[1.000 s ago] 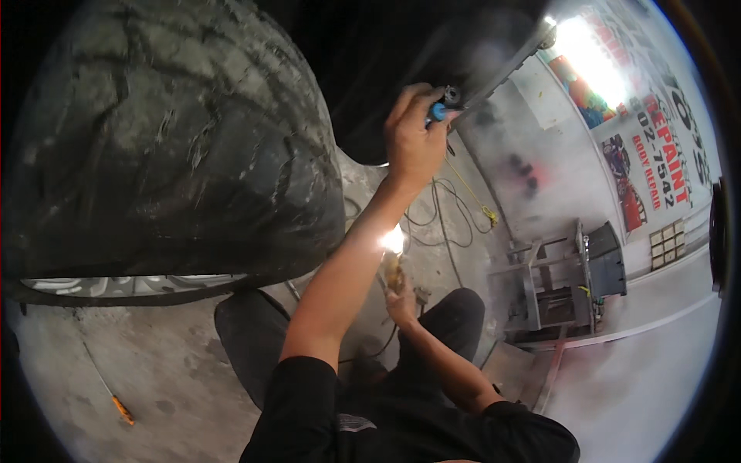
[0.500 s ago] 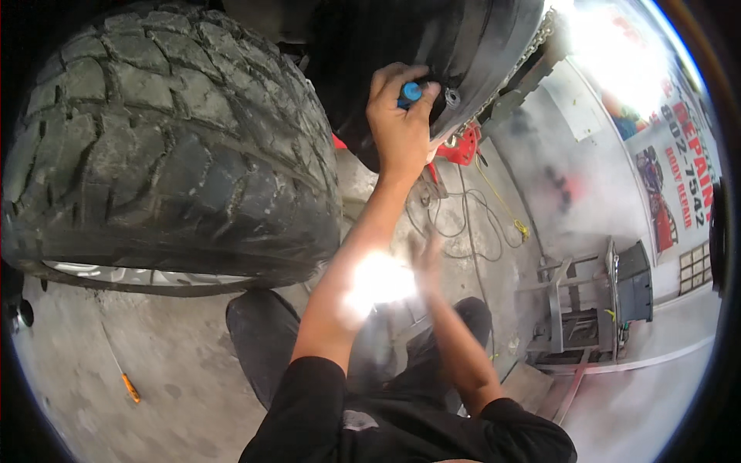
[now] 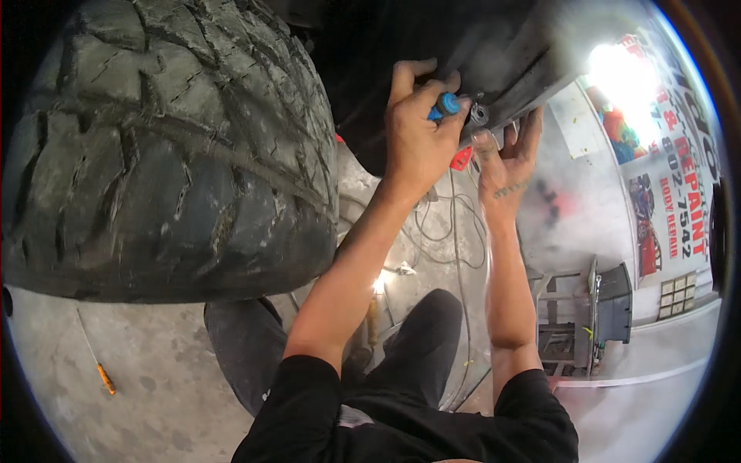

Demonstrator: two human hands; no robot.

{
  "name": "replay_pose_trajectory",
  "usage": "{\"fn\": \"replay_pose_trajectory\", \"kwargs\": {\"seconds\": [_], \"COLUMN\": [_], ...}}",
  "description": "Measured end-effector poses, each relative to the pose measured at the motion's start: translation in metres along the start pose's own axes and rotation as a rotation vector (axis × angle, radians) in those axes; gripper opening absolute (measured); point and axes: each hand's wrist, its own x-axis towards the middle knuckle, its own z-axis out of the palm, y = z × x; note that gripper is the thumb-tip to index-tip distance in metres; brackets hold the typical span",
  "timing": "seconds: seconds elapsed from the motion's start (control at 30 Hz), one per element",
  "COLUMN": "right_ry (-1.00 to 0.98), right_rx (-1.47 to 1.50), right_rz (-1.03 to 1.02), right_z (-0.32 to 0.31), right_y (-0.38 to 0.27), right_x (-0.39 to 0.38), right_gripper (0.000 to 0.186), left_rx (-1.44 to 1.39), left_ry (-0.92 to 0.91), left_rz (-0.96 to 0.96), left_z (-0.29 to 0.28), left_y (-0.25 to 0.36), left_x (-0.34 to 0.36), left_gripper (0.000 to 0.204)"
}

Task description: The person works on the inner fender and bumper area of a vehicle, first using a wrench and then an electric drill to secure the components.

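Note:
My left hand [image 3: 421,131] is closed round a blue-and-black tool handle [image 3: 445,106] against a dark vehicle panel [image 3: 513,81]. The tool's working end is hidden. Beside the thumb sits a small round metal fitting [image 3: 479,115] on the panel. My right hand [image 3: 508,171] reaches up to the panel's lower edge, with thumb and fingers gripping it; some fingertips are hidden behind the edge. To the left of both hands stands a large tire [image 3: 177,162] with chunky, dusty tread.
An orange-handled screwdriver [image 3: 106,378] lies on the concrete floor [image 3: 154,343]. Cables [image 3: 455,224] loop across the floor below the panel, near a red object [image 3: 461,158]. A bright lamp [image 3: 378,285] shines between my knees. At right stand a dark rack [image 3: 567,328] and a wall banner [image 3: 668,185].
My right hand has risen from near my lap to the panel's edge. My left hand, still round the blue handle, shows slightly farther right. The view has shifted closer to the tire.

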Motion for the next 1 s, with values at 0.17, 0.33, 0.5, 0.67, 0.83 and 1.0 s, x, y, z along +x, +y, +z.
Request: {"fn": "replay_pose_trajectory", "kwargs": {"seconds": [0.17,0.33,0.5,0.67,0.83,1.0], "right_ry": [0.029,0.088,0.060,0.027,0.012,0.008], "right_rx": [-0.040,-0.156,-0.138,-0.185,-0.202,-0.227], "right_rz": [0.039,-0.012,-0.041,-0.085,-0.111,-0.111], "right_z": [-0.006,0.001,0.006,0.004,0.003,0.001], "right_y": [0.010,0.014,0.011,0.012,0.017,0.013], "right_x": [0.001,0.005,0.003,0.003,0.004,0.003], "right_gripper": [0.109,0.107,0.108,0.101,0.098,0.097], "left_rx": [-0.046,-0.094,-0.129,-0.057,0.115,0.059], "left_ry": [0.008,-0.004,-0.036,-0.015,-0.187,-0.110], "left_rz": [0.069,0.090,-0.046,-0.053,-0.402,-0.121], "left_z": [0.003,0.002,-0.009,-0.016,-0.038,-0.042], "left_y": [-0.009,-0.009,-0.004,0.015,0.042,0.042], "left_x": [-0.002,-0.006,-0.007,-0.016,-0.032,-0.034], "left_gripper": [0.030,0.033,0.026,0.035,0.030,0.022]}}
